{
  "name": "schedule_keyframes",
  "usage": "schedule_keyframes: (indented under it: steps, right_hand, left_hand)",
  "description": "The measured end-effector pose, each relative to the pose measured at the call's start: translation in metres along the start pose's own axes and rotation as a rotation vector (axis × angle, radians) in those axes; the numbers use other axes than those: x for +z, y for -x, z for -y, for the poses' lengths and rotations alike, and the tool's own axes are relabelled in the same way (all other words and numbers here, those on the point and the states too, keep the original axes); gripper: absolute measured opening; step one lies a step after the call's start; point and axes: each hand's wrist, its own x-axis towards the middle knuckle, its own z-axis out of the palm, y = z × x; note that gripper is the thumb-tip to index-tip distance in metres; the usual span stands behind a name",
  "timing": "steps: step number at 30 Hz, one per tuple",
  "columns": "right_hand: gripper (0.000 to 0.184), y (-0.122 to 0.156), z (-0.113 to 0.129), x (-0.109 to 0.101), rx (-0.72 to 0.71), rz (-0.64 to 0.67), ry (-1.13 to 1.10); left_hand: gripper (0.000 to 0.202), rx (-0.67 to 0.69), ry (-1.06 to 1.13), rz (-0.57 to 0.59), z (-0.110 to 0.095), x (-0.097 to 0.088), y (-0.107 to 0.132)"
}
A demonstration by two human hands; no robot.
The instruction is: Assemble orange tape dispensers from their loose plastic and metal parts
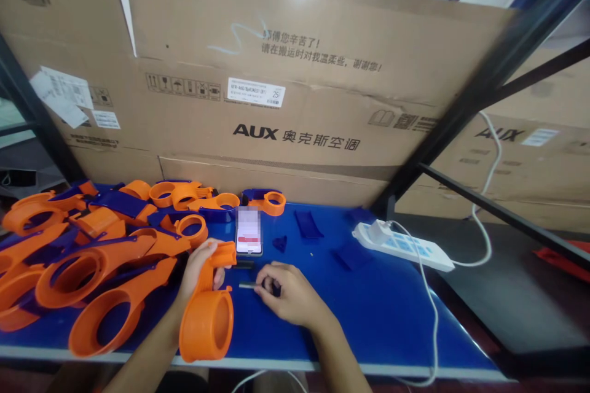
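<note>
My left hand [196,273] is wrapped round the handle of an orange plastic tape dispenser [206,326], its ring hanging down near the table's front edge. Just to the right, my right hand [292,295] pinches a thin grey metal strip [247,285] between thumb and fingers. The strip points left at the dispenser, with a small gap between them. Beyond it a dark flat piece [244,264] lies on the blue table top [369,319], partly hidden by my left fingers.
Several orange and blue tape dispensers [106,325] are heaped on the left. A phone [249,233] lies behind my hands. Loose blue plastic pieces [308,225] are scattered to the right, beside a white power strip [405,247] with a trailing cable. A large cardboard box [295,178] stands behind.
</note>
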Motion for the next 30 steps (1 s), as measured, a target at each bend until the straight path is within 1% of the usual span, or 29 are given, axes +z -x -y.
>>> schedule_keyframes:
  steps: [3,6,8,10,12,14,16,18,20,22,24,25,28,30]
  right_hand:
    - [0.005,-0.002,0.001,0.0,0.018,-0.069,0.021]
    - [0.017,-0.001,0.0,-0.004,0.051,-0.161,0.01]
    - [0.022,0.0,0.001,-0.005,0.05,-0.162,-0.044]
    - [0.028,0.002,0.003,-0.005,0.003,-0.118,-0.154]
    - [0.042,0.005,0.005,-0.005,-0.074,-0.079,-0.28]
    - [0.061,0.006,0.007,-0.006,-0.135,-0.08,-0.36]
    - [0.077,0.007,0.009,-0.006,-0.16,-0.119,-0.379]
    - [0.086,0.007,0.012,-0.005,-0.171,-0.153,-0.366]
    - [0.084,0.006,0.015,-0.004,-0.19,-0.141,-0.363]
    - [0.078,0.006,0.018,-0.001,-0.209,-0.112,-0.382]
    - [0.072,0.008,0.019,0.001,-0.216,-0.115,-0.422]
    - [0.07,0.01,0.019,0.001,-0.21,-0.139,-0.444]
    - [0.064,0.015,0.008,-0.008,-0.146,-0.292,-0.468]
    - [0.06,0.019,-0.005,-0.026,-0.055,-0.449,-0.389]
  left_hand:
    - [0.033,-0.006,-0.009,-0.029,-0.001,0.005,0.001]
    - [0.037,-0.002,-0.022,-0.084,-0.003,0.012,0.003]
    - [0.042,0.027,-0.022,-0.131,-0.003,0.016,0.005]
    - [0.048,0.075,-0.009,-0.17,-0.001,0.018,0.006]
    - [0.05,0.143,0.004,-0.201,0.004,0.017,0.007]
    - [0.05,0.203,-0.022,-0.22,0.01,0.014,0.005]
    - [0.052,0.24,-0.1,-0.218,0.016,0.009,0.004]
    - [0.052,0.259,-0.189,-0.206,0.02,0.005,0.002]
    - [0.048,0.271,-0.25,-0.193,0.021,0.003,0.003]
    - [0.046,0.276,-0.281,-0.165,0.02,0.005,0.005]
    - [0.049,0.271,-0.275,-0.109,0.019,0.008,0.008]
    - [0.054,0.264,-0.253,-0.079,0.018,0.01,0.009]
    - [0.072,0.259,-0.154,-0.05,0.018,0.014,0.008]
    - [0.078,0.267,-0.129,-0.066,0.018,0.012,0.004]
